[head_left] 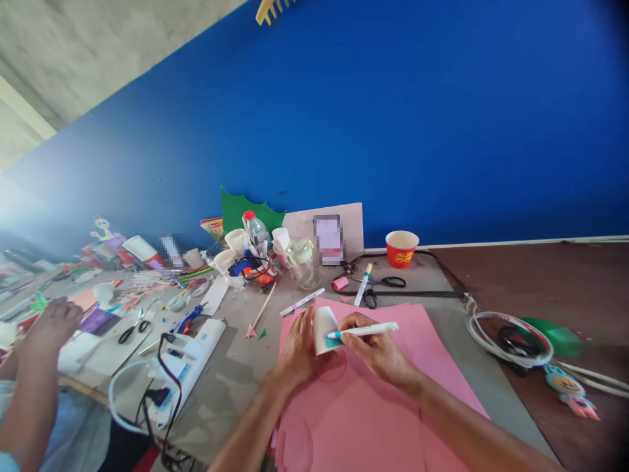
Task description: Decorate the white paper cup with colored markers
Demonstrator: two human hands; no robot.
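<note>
My left hand (297, 351) is closed round a small white paper cup (323, 321), which lies tilted above the pink paper sheets (373, 419). A white marker (376, 329) sits in the closed fingers of my right hand (376, 347). Its teal tip meets the side of the cup, where a teal patch shows. Beyond my hands, a white pen (302, 302) and another marker (363, 284) rest near the far edge of the pink sheets. Black-handled scissors (393, 282) lie close to that marker.
A glass jar (301, 262), a red paper cup (401, 250) and a phone (329, 239) stand along the blue wall. To the left are a power strip (191, 370) with cables and a blue glue gun (188, 319). Another person's hands (54, 321) are at the far left.
</note>
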